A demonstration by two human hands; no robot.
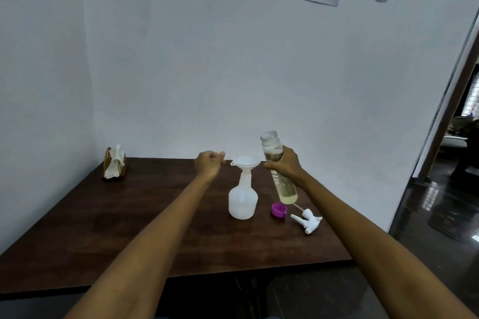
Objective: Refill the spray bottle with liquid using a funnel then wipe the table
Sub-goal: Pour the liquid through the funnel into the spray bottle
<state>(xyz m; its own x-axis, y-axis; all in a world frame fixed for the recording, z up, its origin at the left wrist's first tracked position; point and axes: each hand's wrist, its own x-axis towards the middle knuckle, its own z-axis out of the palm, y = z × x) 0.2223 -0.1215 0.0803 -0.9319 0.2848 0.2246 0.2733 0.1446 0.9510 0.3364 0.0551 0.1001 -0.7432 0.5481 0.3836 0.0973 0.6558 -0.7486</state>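
Observation:
A white translucent spray bottle point(242, 201) stands uncapped on the dark wooden table point(129, 228), with a white funnel point(245, 162) seated in its neck. My right hand point(286, 164) grips an open clear bottle point(278, 168) of pale yellow liquid, held nearly upright and lifted just right of the funnel. My left hand point(209, 164) hovers just left of the funnel's rim with fingers loosely curled, holding nothing. The purple cap point(279, 209) lies on the table below the clear bottle. Beside it lies the white spray trigger head point(308, 219) with its tube.
A brown holder with white tissues point(115, 164) stands at the table's far left corner against the wall. White walls close the back and left. A doorway opens to the right past the table's edge.

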